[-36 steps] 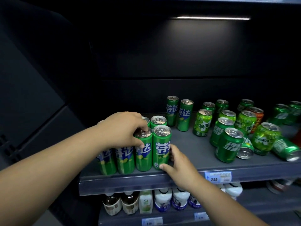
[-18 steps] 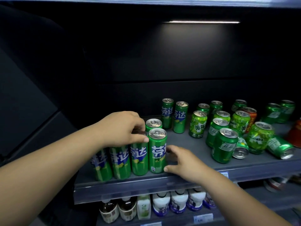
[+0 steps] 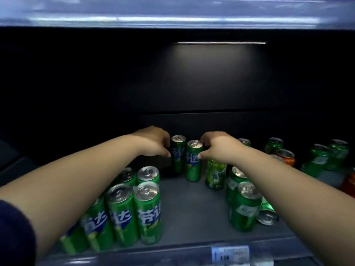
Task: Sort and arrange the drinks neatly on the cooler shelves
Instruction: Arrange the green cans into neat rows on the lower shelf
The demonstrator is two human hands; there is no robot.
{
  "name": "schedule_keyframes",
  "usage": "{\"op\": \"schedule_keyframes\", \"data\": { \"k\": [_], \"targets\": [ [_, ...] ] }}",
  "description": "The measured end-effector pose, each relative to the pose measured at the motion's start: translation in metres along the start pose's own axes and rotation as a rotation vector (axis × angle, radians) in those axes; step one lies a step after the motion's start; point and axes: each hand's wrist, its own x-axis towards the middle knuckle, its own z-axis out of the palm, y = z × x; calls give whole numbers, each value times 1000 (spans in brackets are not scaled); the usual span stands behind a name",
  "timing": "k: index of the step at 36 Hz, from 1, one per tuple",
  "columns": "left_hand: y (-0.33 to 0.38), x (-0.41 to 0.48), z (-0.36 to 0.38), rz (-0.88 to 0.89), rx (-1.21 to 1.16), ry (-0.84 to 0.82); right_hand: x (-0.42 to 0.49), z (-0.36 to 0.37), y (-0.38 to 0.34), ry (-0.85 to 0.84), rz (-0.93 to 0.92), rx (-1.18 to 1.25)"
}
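Two slim green cans stand side by side at the back of the grey shelf (image 3: 190,206). My left hand (image 3: 153,142) curls around the left back can (image 3: 178,156), thumb on its label. My right hand (image 3: 217,146) grips the right back can (image 3: 194,162) at its top, fingers over the rim, thumb on its side. A tidy block of several matching slim green cans (image 3: 134,210) stands at the front left, partly hidden under my left forearm.
A yellow-green can (image 3: 215,175) stands under my right wrist. Squat green cans (image 3: 244,206) cluster at the right, one lying on its side (image 3: 268,216). An orange can (image 3: 286,156) and more green cans (image 3: 326,158) sit far right. A price tag (image 3: 229,254) marks the shelf's front edge.
Both hands left the front-left block and reached to the back of the shelf, closing on the two slim cans there. The camera moved closer and higher.
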Motion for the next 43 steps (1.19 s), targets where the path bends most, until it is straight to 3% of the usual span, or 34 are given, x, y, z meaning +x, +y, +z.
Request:
{"op": "schedule_keyframes", "data": {
  "k": [9,23,29,37,43],
  "targets": [
    [6,67,24,-151,-100,52,54,7,21,-165,-12,33],
    [17,89,33,-158,-125,87,67,26,31,-148,-75,121],
    [17,78,31,-95,-86,86,51,21,35,-164,-127,147],
    [22,41,22,-9,-114,-69,16,7,25,-189,-263,114],
    [26,14,17,86,-40,-142,-20,13,17,-219,-263,267]
  ]
}}
